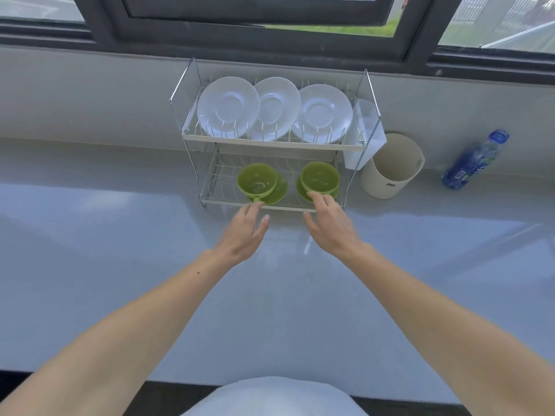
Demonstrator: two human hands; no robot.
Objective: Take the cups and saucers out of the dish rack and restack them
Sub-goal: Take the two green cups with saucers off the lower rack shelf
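Observation:
A two-tier wire dish rack (192, 136) stands on the counter below the window. Its lower shelf holds two green cups, each on a green saucer: the left cup (256, 178) on the left saucer (277, 192), the right cup (319, 177) on the right saucer (300, 187). Three white saucers (228, 106) lean upright in the upper shelf. My left hand (244, 232) is open just in front of the left cup, fingertips at its handle. My right hand (329, 223) is open, fingertips touching the front of the right cup.
A clear cutlery holder (368, 139) hangs on the rack's right side. A beige tub (390, 169) stands right of the rack, and a blue water bottle (476, 160) lies further right. The grey counter (105, 235) spreads wide on both sides, ending at its near edge.

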